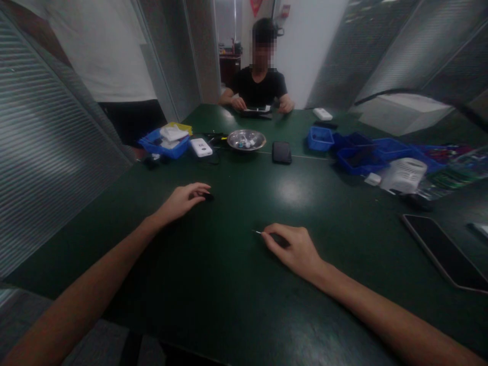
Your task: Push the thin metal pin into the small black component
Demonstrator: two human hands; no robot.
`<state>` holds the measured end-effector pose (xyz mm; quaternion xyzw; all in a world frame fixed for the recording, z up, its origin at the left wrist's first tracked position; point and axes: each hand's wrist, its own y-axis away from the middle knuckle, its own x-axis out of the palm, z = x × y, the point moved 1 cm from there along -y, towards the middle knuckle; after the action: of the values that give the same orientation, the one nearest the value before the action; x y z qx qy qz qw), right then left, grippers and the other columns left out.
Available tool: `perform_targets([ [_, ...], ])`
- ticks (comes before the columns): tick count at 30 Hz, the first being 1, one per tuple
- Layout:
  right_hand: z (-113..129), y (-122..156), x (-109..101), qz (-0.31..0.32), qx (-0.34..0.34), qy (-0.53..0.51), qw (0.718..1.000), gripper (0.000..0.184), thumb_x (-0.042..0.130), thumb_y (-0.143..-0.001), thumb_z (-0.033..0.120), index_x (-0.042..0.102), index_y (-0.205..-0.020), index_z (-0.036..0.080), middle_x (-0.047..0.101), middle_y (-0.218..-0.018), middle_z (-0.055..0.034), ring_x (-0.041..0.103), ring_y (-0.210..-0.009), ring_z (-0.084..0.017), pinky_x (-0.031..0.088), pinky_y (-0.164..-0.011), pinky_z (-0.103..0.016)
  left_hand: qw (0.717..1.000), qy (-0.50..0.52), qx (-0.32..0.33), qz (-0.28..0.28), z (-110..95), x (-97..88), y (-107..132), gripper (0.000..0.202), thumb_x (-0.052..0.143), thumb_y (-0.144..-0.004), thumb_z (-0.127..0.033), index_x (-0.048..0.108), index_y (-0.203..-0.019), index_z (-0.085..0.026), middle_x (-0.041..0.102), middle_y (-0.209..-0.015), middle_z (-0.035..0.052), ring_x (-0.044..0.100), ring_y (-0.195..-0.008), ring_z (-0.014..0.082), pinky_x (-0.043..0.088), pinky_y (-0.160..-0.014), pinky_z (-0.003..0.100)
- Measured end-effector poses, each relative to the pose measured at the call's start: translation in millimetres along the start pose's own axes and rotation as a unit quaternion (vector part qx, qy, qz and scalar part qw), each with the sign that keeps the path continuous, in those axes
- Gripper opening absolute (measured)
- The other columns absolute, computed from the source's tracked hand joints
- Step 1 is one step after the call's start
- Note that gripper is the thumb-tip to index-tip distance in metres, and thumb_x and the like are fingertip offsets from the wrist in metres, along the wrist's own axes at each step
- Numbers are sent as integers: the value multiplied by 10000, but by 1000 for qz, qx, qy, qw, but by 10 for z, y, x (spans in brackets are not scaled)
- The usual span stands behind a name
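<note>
On the left of the dark green table [229,284], my left hand [182,200] rests with its fingers curled and closed on a small black object [208,196]. Its kind is too small to make out. My right hand [295,246] lies lower and to the right, with thumb and forefinger pinching a thin metal-tipped tool [256,232]. The slim tip points left, towards the middle of the table; the rest of the tool is mostly hidden in the hand. Both forearms reach in from the bottom corners.
A metal dish [246,147] holds small white parts. A black phone [281,152] and white power bank [201,147] lie nearby. Blue bins [320,140] stand right, a blue basket [179,151] left. A large phone [444,251] lies right. A person [259,84] sits opposite; another [110,56] stands left.
</note>
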<state>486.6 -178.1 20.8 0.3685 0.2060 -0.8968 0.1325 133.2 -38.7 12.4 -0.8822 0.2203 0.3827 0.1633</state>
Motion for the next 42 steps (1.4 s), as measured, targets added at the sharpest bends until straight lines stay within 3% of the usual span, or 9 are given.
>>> perform_targets([
  [4,-18,8,7,6,0,6,1000,252,525,-1035,359,722,-1006,204,751,-860,-28,679,-663,-140,517,-617,-240,988,-33,-106,-106,509,-380,19,446,685,-891,-282,628,-1325,-198,726,-1211,93,695,-1065,243,533,-981,431],
  [8,-20,16,10,3,-1,7,1000,252,531,-1035,372,721,-1007,208,751,-861,-28,674,-648,-137,509,-594,-234,969,-16,-184,-164,765,-626,110,463,727,-829,-263,642,-1272,-161,730,-1180,104,691,-1092,245,529,-1008,420],
  [12,1,18,-6,10,0,-1,1000,232,539,-1037,351,720,-1016,208,743,-855,-23,665,-645,-136,507,-608,-237,968,5,-194,-159,858,-773,179,484,756,-825,-249,634,-1279,-132,729,-1160,94,700,-994,204,546,-938,359],
  [17,-4,19,-5,12,3,-5,1000,228,541,-1038,353,716,-1022,208,738,-858,-22,663,-656,-141,503,-610,-239,952,-161,-220,-137,966,-908,293,365,746,-905,-384,704,-1179,-146,684,-1038,-1,608,-893,177,494,-827,293],
  [24,-11,22,2,16,7,-9,1000,215,548,-1036,339,714,-1026,203,732,-859,-17,657,-656,-134,497,-621,-241,945,-194,-238,-113,883,-897,338,238,625,-1005,-336,689,-1093,-124,622,-996,-2,559,-860,168,408,-724,247],
  [27,-19,24,0,17,7,-8,1000,208,553,-1033,336,712,-1022,203,727,-857,-11,650,-648,-128,489,-615,-240,942,-176,-233,-165,773,-877,332,227,594,-1023,-323,664,-1136,-139,652,-989,-6,588,-872,167,421,-731,244],
  [32,-20,26,-2,13,-3,-4,1000,223,545,-1034,338,716,-1014,197,721,-841,-11,654,-662,-130,487,-624,-245,928,-133,-258,-234,680,-871,283,211,739,-907,-314,738,-1048,-157,726,-954,9,659,-879,166,473,-791,253],
  [37,-8,22,-4,11,0,-2,1000,238,539,-1034,348,720,-1018,194,725,-842,-16,643,-640,-127,483,-599,-243,949,-103,-194,-225,726,-816,223,350,700,-924,-319,713,-1237,-163,742,-1100,44,682,-970,188,505,-894,291],
  [42,-7,18,-5,14,-2,-3,1000,231,544,-1033,341,721,-1015,194,722,-833,-10,642,-627,-123,485,-603,-242,948,-145,-164,-230,775,-702,156,314,659,-917,-378,763,-1154,-200,742,-1102,75,681,-915,234,525,-820,320],
])
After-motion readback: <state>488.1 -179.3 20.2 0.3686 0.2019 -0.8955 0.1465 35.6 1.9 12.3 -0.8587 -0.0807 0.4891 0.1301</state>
